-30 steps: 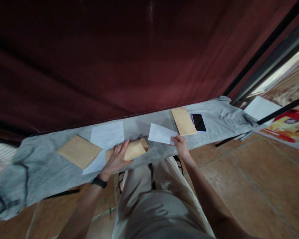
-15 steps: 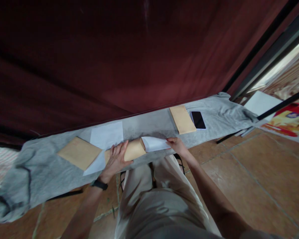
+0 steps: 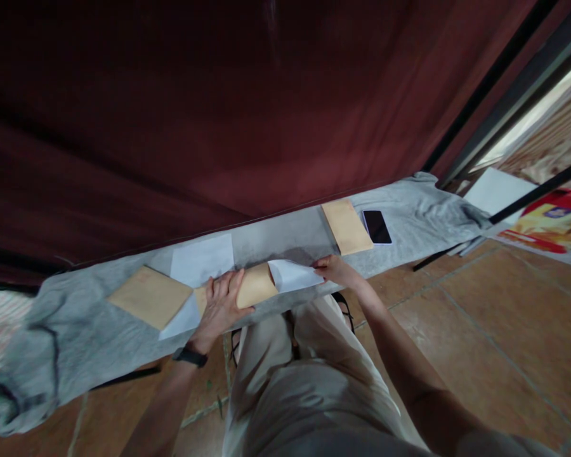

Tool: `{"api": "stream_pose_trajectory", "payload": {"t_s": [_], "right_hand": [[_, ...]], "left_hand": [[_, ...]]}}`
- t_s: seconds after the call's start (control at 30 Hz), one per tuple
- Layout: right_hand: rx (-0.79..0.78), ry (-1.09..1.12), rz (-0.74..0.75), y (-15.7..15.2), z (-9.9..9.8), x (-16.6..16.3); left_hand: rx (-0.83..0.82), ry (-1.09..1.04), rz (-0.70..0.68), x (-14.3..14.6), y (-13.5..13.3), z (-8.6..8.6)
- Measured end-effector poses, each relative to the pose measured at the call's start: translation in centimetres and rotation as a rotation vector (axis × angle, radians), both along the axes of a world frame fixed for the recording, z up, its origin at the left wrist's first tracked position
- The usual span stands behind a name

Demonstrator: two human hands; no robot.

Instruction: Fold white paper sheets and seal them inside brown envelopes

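A brown paper envelope [image 3: 257,285] lies near the front edge of the bench, its right end bulging open. My left hand [image 3: 223,304] is across its left part, fingers over the top and thumb along the near side, holding it. From the open end a folded white sheet of paper [image 3: 295,277] sticks out to the right, its left part hidden inside the envelope. My right hand [image 3: 334,270] pinches the far right end of that sheet between thumb and fingers.
A grey cloth [image 3: 80,343] covers the narrow bench. Another brown envelope [image 3: 150,295] lies left over white paper [image 3: 202,259]. To the right are a further brown envelope [image 3: 346,227] and a phone [image 3: 377,226]. A dark red curtain [image 3: 247,114] hangs behind.
The view has shifted slightly. Both hands keep their holds, and the sheet sits in the envelope's mouth much as before, with my right hand very slightly closer to it.
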State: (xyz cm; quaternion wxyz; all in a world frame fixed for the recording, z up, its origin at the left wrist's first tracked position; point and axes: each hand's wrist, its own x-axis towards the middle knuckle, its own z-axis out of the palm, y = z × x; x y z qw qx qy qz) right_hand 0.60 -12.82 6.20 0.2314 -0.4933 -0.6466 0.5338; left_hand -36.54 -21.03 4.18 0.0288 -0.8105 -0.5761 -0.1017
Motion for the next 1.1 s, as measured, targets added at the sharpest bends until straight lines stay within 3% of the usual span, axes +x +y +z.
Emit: {"api": "stream_pose_trajectory", "payload": {"t_s": [0.27,0.63,0.93,1.1], "right_hand": [[0.187,-0.056,-0.050,0.1,0.8,-1.0],[0.063,-0.078,0.028,0.5,1.0,-0.9],[0.103,-0.119,0.044,0.8,0.4,-2.4],[0.138,-0.156,-0.088,-0.7,-0.9,-5.2]], "left_hand": [[0.001,-0.010,-0.007,0.1,0.5,0.1],[-0.070,-0.035,-0.012,-0.3,0.8,-0.3],[-0.077,0.012,-0.081,0.1,1.8,0.6],[-0.090,-0.001,-0.084,0.9,2.0,0.4]]}}
